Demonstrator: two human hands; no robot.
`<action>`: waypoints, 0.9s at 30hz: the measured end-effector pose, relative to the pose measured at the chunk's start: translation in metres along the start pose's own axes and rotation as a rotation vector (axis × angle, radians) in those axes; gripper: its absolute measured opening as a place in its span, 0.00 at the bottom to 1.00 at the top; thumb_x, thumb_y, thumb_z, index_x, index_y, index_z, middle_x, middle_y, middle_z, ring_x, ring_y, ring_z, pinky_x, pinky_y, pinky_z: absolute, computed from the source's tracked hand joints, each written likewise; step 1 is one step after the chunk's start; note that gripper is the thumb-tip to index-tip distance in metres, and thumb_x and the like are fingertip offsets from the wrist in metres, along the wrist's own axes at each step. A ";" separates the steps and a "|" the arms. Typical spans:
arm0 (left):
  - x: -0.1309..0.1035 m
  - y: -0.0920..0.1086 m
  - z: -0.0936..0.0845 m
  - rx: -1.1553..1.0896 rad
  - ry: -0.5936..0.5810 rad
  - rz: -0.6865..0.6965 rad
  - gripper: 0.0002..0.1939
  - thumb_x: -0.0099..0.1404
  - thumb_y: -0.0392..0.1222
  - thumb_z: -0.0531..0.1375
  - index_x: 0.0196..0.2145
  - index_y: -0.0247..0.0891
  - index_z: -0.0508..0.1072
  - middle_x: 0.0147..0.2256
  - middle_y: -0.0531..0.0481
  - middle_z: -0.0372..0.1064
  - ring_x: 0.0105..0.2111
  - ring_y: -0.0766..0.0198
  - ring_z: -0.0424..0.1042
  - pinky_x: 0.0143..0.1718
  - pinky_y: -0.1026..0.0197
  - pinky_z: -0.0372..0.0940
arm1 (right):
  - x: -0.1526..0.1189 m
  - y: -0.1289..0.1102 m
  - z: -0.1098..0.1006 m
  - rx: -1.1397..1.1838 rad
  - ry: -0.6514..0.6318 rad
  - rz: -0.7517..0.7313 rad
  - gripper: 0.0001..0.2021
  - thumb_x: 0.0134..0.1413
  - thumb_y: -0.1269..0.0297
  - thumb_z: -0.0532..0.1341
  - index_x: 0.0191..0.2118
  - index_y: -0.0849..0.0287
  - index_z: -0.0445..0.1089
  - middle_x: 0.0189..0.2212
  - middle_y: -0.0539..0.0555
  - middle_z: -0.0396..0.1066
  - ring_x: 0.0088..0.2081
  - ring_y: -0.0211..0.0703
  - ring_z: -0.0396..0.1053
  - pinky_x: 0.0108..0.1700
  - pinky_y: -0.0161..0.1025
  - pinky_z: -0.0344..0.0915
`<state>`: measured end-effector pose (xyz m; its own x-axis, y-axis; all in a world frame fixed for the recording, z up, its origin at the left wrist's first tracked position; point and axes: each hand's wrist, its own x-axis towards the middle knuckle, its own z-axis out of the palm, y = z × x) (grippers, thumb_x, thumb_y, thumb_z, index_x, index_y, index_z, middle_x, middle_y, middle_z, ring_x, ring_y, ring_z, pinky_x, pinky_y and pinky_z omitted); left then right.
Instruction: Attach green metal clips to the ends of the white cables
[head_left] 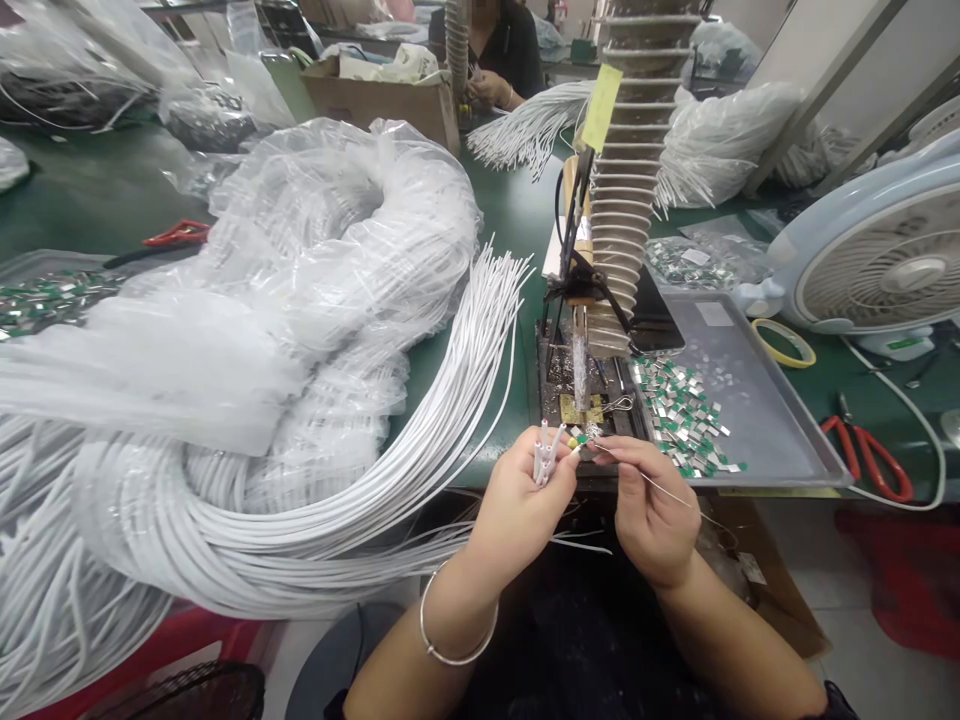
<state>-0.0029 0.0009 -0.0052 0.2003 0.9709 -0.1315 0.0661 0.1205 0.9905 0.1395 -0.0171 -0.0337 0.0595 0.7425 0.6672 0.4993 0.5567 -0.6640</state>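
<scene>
My left hand, with a silver bangle on its wrist, is closed around several white cables whose cut ends point up. At its fingertips, one cable end meets a small green and silver part. My right hand pinches a thin wire that runs up to the same spot. Both hands are close together at the front of a soldering stand, just below the iron tip. A large bundle of white cables lies to the left, partly wrapped in clear plastic.
A grey tray holds many small green and silver parts. Nearby are a ribbed duct, a yellow tape roll, red-handled pliers and a fan. Across the table sits a person beside a cardboard box.
</scene>
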 end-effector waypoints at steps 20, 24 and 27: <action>0.001 0.001 0.000 -0.064 -0.018 -0.095 0.12 0.63 0.47 0.55 0.32 0.35 0.68 0.15 0.60 0.53 0.16 0.72 0.51 0.20 0.67 0.50 | 0.005 0.004 0.001 -0.056 -0.028 -0.069 0.10 0.56 0.76 0.54 0.40 0.57 0.68 0.34 0.56 0.73 0.37 0.43 0.72 0.35 0.43 0.72; 0.002 0.005 0.000 -0.076 -0.026 -0.106 0.12 0.63 0.47 0.55 0.31 0.35 0.69 0.16 0.60 0.53 0.17 0.72 0.51 0.20 0.67 0.50 | 0.005 0.003 0.003 -0.038 -0.031 -0.065 0.11 0.55 0.76 0.54 0.40 0.57 0.68 0.36 0.56 0.72 0.36 0.42 0.72 0.31 0.39 0.72; 0.002 0.008 -0.001 -0.064 -0.027 -0.101 0.12 0.63 0.47 0.54 0.31 0.34 0.68 0.16 0.60 0.52 0.17 0.72 0.51 0.20 0.67 0.49 | 0.006 0.001 0.003 -0.046 -0.021 -0.076 0.11 0.55 0.77 0.55 0.40 0.57 0.68 0.35 0.56 0.72 0.37 0.42 0.72 0.34 0.40 0.72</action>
<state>-0.0026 0.0040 0.0022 0.2218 0.9474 -0.2306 0.0250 0.2309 0.9727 0.1378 -0.0105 -0.0313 0.0025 0.7068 0.7074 0.5412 0.5939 -0.5953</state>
